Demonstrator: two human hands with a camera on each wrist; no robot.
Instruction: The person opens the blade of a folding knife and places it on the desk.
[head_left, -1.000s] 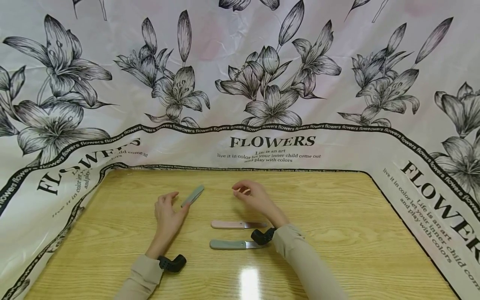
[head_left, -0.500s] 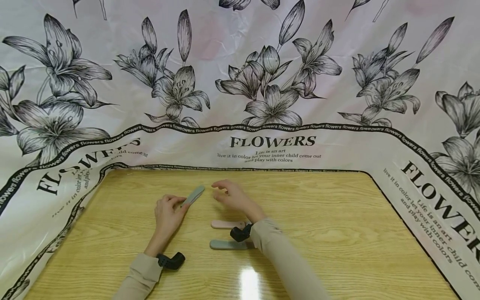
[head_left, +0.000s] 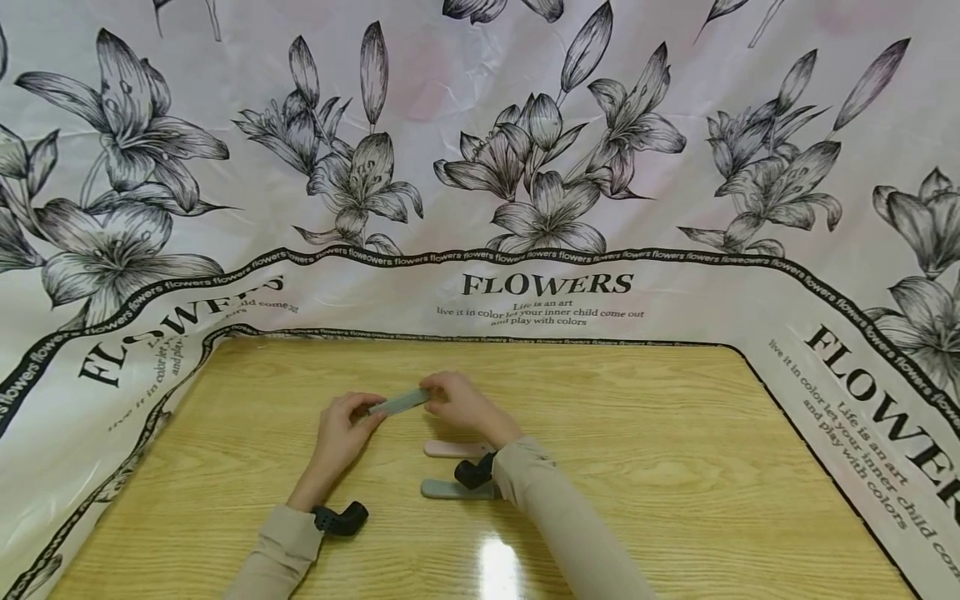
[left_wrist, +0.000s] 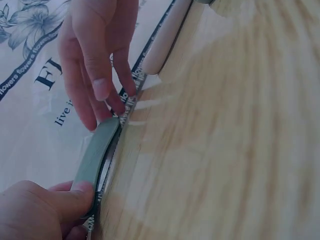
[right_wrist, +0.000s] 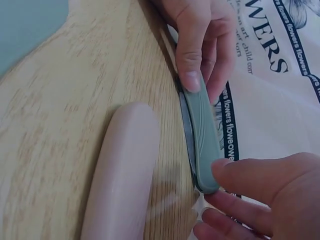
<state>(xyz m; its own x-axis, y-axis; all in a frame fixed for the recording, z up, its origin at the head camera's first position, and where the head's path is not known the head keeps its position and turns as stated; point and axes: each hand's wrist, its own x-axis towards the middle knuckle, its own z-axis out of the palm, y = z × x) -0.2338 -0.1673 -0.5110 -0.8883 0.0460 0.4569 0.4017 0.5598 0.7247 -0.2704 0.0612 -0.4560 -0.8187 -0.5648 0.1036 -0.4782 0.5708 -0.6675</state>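
A folded knife [head_left: 402, 402] with a pale green handle is held between the hands over the table. My left hand [head_left: 341, 433] pinches its near end between thumb and fingers. At the far end, my right hand [head_left: 465, 408] has its thumb on the handle [right_wrist: 204, 135] and its fingers below, as the right wrist view shows. The blade [left_wrist: 105, 165] lies tucked along the handle's side. Under the right wrist lie a pink-handled knife [head_left: 448, 449] and a second green-handled knife [head_left: 453, 489], their blades hidden by the wrist camera and sleeve.
The wood-grain table [head_left: 660, 467] is bordered by a white flower-printed sheet [head_left: 547, 292] at the back and sides. A black camera [head_left: 341, 519] sits on the left wrist and another [head_left: 475, 471] on the right.
My right hand has moved left to the folded knife and taken its far end. The left hand has closed its pinch, and the knife has turned to lie more crosswise.
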